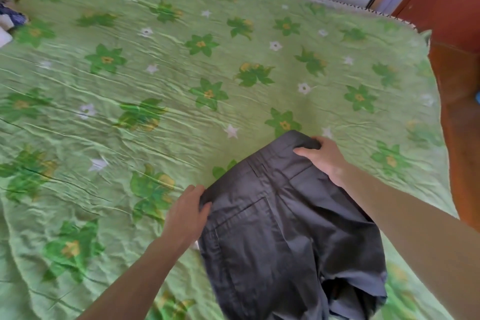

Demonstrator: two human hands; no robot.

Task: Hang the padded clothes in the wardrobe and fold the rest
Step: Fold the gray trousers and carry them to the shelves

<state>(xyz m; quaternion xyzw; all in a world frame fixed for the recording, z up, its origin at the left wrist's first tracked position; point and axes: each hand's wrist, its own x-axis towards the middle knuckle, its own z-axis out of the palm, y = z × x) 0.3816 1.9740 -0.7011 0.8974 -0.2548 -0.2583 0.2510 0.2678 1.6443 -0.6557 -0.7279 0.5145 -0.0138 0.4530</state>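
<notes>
Green flowered bed (181,73) carried dark trousers (272,228) at its near edge. Left hand (185,212) and right hand (323,157) each pinched one waistband corner. Thin, soft, light cloth probably; the waistband seemed the best place to hold.

Person, two arms in view: left hand (185,212) and right hand (324,158), both bare. Forearms uncovered to the frame edge; no sleeve, glove, ring, watch or bracelet visible.
</notes>
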